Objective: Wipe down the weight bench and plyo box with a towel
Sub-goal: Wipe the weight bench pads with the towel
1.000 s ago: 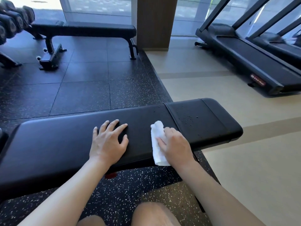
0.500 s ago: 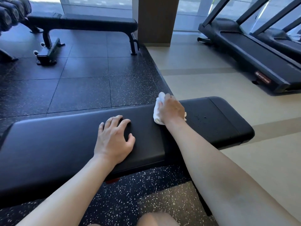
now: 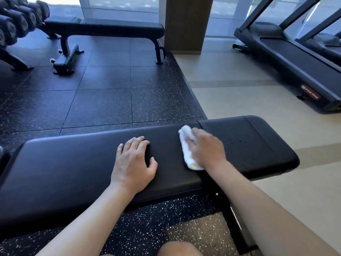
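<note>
Now right hand (image 3: 207, 149) presses towel (image 3: 188, 147) on bench pad (image 3: 73, 163); treadmill (image 3: 295, 58) beyond

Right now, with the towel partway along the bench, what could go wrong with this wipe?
1. Droplets sit on the end pad of the bench, to the right of the towel; strokes that stay this side of the seam would probably leave them.
2. The right hand covers much of the small bunched towel, so bare skin may smear the pad.
3. The left hand rests on the pad; that patch could go unwiped.
</note>
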{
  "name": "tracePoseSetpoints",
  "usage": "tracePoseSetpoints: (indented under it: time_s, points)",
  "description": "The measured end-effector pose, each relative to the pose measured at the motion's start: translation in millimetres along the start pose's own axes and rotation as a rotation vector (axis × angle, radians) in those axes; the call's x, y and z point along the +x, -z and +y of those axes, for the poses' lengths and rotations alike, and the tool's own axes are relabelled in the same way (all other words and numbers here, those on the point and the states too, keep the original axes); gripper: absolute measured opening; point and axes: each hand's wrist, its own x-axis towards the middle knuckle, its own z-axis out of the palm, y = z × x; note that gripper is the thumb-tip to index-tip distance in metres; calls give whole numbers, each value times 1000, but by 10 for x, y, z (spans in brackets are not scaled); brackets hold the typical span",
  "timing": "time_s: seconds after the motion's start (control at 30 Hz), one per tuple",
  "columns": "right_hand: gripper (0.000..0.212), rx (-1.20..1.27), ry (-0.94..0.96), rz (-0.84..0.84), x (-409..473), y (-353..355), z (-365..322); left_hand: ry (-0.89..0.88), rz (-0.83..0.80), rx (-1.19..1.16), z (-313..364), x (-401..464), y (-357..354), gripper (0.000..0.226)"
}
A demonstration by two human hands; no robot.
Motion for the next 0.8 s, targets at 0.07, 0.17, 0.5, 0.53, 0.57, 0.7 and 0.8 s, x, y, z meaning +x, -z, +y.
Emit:
tracePoseSetpoints:
  time_s: [0.07, 0.17, 0.5, 0.53, 0.57, 0.7, 0.8]
  points:
    - [29, -52, -92, 4, 280, 12, 108, -1, 0, 5, 7, -1, -3, 65]
    - [31, -14, -115, 3, 686, -104, -83, -7, 14, 8, 13, 2, 4, 67]
    - [28, 41, 234, -29, 542, -529, -987, -20, 29, 11, -24, -5, -1, 49]
    - [27, 52, 236, -55, 460, -455, -883, -19, 23, 14, -22, -19, -2, 48]
    - [25, 77, 228, -68, 383, -385, -752, -21, 23, 16, -19, -25, -3, 48]
    - [29, 47, 36, 20, 309, -113, -197, -24, 35, -4, 0, -12, -6, 48]
    - [30, 11, -70, 39, 610, -109, -126, -25, 46, -7, 3, -3, 0, 49]
